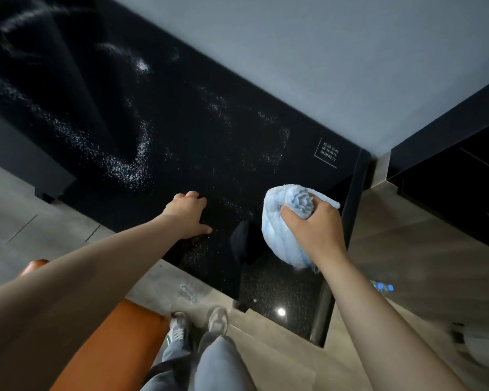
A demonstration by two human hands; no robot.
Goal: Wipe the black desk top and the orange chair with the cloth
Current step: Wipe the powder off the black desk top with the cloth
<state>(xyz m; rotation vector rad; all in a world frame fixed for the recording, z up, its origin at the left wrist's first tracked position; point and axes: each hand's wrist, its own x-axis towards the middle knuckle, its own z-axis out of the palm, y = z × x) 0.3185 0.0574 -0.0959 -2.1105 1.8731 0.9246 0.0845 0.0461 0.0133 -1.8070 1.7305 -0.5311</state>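
Cloth (280, 227): you hold it bunched in your right hand (314, 230), fingers and thumb wrapped round a light blue wad, over the near right corner of the black desk top (209, 136). Its lower folds hang below your wrist. Whether it touches the surface I cannot tell, because your hand covers the underside.

Your left hand (188, 214) rests on the desk top just inside the near edge, holding nothing. The thumb points out toward the cloth and the fingers are loosely bent, their tips lost against the dark surface.

White speckled streaks run across the desk top, thickest to the left of your left hand. The far left part fades into shadow. Near the right edge a small white-framed label (328, 153) carries characters too small to read. Between your hands a dark shape (243, 244) sits by the cloth, and I cannot make out what it is.

You see only part of the orange chair (116, 342), at lower left. Your left forearm crosses it and the frame's bottom edge cuts it off. Your shoes (218, 320) stand on the floor beside it, below the desk's edge. At lower right a pale object (480, 345) is too blurred to identify.
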